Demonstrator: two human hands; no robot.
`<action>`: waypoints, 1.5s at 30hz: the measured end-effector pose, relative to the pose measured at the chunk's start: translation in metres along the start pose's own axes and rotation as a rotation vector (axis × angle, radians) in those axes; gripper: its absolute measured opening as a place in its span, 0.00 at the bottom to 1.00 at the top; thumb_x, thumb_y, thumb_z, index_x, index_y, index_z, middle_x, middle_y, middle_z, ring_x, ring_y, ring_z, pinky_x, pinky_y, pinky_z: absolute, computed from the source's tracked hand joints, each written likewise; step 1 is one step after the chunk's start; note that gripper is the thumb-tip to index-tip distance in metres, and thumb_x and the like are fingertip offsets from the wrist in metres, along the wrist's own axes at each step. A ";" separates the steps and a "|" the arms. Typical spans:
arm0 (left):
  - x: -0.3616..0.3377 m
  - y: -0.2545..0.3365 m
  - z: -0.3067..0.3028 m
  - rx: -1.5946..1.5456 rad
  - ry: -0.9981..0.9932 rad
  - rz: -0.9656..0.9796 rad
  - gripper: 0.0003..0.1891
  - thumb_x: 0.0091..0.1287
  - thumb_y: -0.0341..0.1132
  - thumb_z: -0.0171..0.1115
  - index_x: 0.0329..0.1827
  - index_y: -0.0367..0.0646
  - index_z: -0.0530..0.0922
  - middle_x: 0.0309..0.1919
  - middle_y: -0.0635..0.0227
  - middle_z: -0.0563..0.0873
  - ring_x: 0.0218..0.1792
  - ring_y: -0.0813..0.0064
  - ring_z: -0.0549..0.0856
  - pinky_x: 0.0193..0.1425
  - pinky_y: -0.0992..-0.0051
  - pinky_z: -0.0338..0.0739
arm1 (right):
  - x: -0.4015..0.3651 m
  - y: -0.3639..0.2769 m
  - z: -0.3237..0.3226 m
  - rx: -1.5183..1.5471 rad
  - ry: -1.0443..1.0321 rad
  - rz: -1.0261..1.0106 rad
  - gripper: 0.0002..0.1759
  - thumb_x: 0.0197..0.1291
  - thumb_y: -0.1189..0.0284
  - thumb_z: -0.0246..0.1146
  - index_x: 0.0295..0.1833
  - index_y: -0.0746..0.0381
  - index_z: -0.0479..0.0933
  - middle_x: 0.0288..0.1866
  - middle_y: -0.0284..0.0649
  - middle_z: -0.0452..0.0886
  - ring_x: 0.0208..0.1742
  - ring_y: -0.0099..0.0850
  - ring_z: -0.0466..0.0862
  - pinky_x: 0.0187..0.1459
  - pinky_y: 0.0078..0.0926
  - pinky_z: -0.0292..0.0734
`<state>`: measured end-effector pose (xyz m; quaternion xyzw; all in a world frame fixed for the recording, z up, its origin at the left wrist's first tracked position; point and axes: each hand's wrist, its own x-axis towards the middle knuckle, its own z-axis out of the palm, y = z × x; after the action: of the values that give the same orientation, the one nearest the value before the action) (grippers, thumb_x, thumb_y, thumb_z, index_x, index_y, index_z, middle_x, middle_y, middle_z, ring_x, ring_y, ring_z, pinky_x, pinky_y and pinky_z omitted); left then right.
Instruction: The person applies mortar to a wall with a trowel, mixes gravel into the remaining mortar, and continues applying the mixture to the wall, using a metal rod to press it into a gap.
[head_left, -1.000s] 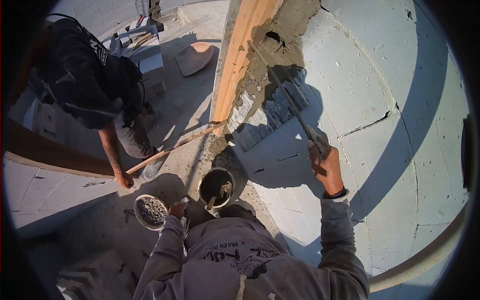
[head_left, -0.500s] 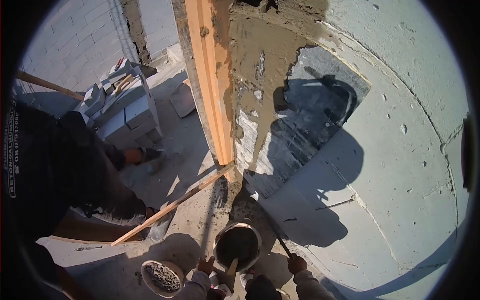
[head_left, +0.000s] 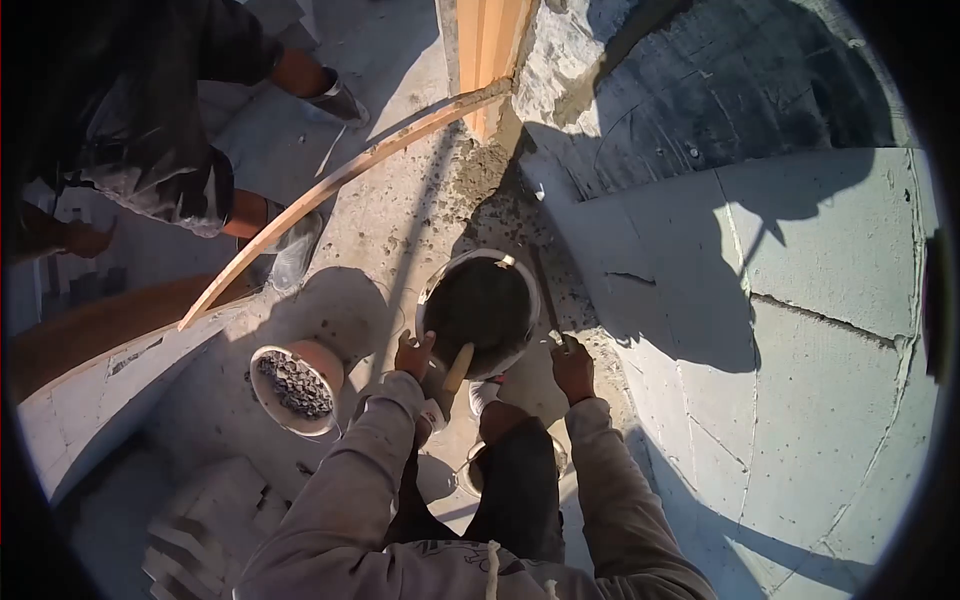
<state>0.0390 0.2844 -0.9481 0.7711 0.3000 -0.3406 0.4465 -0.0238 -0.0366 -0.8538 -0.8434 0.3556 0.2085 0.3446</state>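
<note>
My left hand [head_left: 414,354] is closed beside the left rim of a bucket [head_left: 533,285] of dark grey mix; what it holds, if anything, is too small to tell. A pale wooden handle [head_left: 458,368] leans out over the bucket's near rim. Right of the bucket, my right hand [head_left: 572,367] is closed at the near end of a thin dark bar [head_left: 541,275], which points away toward the wall base. A second bucket [head_left: 344,367], filled with grey rubble, stands to the left.
A co-worker's legs [head_left: 245,212] are at the upper left, and their hand [head_left: 85,240] shows below. A wooden strip [head_left: 330,185] slants across the floor to an upright board [head_left: 490,50]. The block wall [head_left: 830,250] rises on the right. Stacked blocks [head_left: 215,520] lie lower left.
The view has tilted down, so the buckets and my hands appear higher and my arms and legs show more. The co-worker's hand has come into view at the left.
</note>
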 end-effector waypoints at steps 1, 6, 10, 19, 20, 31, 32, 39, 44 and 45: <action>0.008 -0.010 -0.003 0.044 -0.011 0.007 0.46 0.58 0.59 0.65 0.69 0.30 0.60 0.60 0.42 0.74 0.58 0.55 0.78 0.60 0.67 0.73 | -0.006 -0.011 0.003 -0.011 -0.014 0.003 0.24 0.59 0.57 0.59 0.53 0.64 0.76 0.48 0.60 0.79 0.52 0.55 0.78 0.52 0.47 0.73; 0.011 -0.007 -0.005 -0.127 -0.117 0.006 0.30 0.63 0.50 0.64 0.56 0.32 0.73 0.25 0.71 0.81 0.27 0.81 0.78 0.35 0.79 0.73 | -0.003 -0.062 0.032 -0.115 0.044 -0.090 0.26 0.60 0.56 0.59 0.53 0.67 0.75 0.48 0.60 0.80 0.53 0.53 0.79 0.52 0.46 0.74; 0.020 -0.020 0.005 -0.153 -0.056 -0.096 0.23 0.62 0.50 0.65 0.47 0.37 0.77 0.26 0.72 0.81 0.23 0.80 0.77 0.29 0.77 0.73 | 0.014 -0.083 0.086 -0.301 -0.347 -0.083 0.28 0.62 0.52 0.56 0.52 0.68 0.77 0.47 0.59 0.80 0.51 0.52 0.80 0.51 0.44 0.75; 0.032 0.039 0.006 0.057 0.255 0.306 0.31 0.56 0.55 0.68 0.51 0.36 0.75 0.40 0.58 0.84 0.41 0.67 0.84 0.46 0.68 0.77 | 0.024 -0.064 0.187 -0.453 -0.567 -0.151 0.27 0.60 0.50 0.54 0.43 0.64 0.83 0.46 0.52 0.82 0.49 0.48 0.82 0.51 0.42 0.77; 0.037 0.056 0.003 0.053 0.257 0.304 0.31 0.56 0.55 0.68 0.51 0.36 0.75 0.40 0.58 0.84 0.41 0.67 0.84 0.46 0.68 0.77 | 0.026 -0.060 0.183 -0.470 -0.587 -0.177 0.27 0.58 0.50 0.55 0.44 0.64 0.82 0.46 0.53 0.82 0.50 0.48 0.82 0.52 0.42 0.77; 0.007 0.098 0.031 0.408 -0.077 0.246 0.32 0.54 0.63 0.63 0.38 0.37 0.75 0.33 0.45 0.84 0.39 0.48 0.85 0.45 0.57 0.76 | 0.066 -0.058 0.041 -0.880 -0.102 -0.234 0.14 0.51 0.69 0.61 0.43 0.65 0.77 0.36 0.53 0.83 0.38 0.45 0.86 0.37 0.41 0.81; 0.009 0.099 0.030 0.406 -0.068 0.246 0.32 0.55 0.63 0.62 0.39 0.37 0.75 0.32 0.45 0.84 0.39 0.47 0.85 0.44 0.57 0.77 | 0.081 -0.057 0.043 -0.865 -0.123 -0.261 0.13 0.50 0.69 0.62 0.40 0.64 0.78 0.34 0.51 0.83 0.38 0.44 0.86 0.37 0.41 0.81; 0.013 0.100 0.033 0.392 -0.086 0.255 0.28 0.56 0.57 0.62 0.40 0.36 0.75 0.31 0.45 0.84 0.38 0.45 0.84 0.44 0.57 0.77 | 0.091 -0.065 0.077 -0.776 -0.350 -0.477 0.10 0.49 0.67 0.62 0.35 0.59 0.82 0.33 0.46 0.85 0.38 0.42 0.86 0.38 0.39 0.81; 0.023 0.093 0.022 0.518 -0.288 0.320 0.26 0.52 0.49 0.63 0.43 0.34 0.75 0.36 0.44 0.84 0.41 0.46 0.84 0.47 0.58 0.77 | 0.070 -0.067 0.068 -0.599 -0.372 -0.363 0.17 0.44 0.65 0.65 0.40 0.61 0.81 0.34 0.51 0.84 0.39 0.48 0.85 0.43 0.43 0.80; 0.018 0.093 0.020 0.552 -0.407 0.311 0.26 0.50 0.47 0.63 0.45 0.33 0.75 0.37 0.44 0.84 0.42 0.46 0.83 0.48 0.59 0.76 | 0.064 -0.063 0.059 -0.564 -0.414 -0.336 0.21 0.44 0.64 0.66 0.44 0.63 0.80 0.34 0.52 0.83 0.39 0.50 0.84 0.44 0.45 0.79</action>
<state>0.1157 0.2296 -0.9244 0.8153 -0.0184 -0.4831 0.3188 0.0590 0.0093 -0.9050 -0.8915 0.0641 0.4048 0.1930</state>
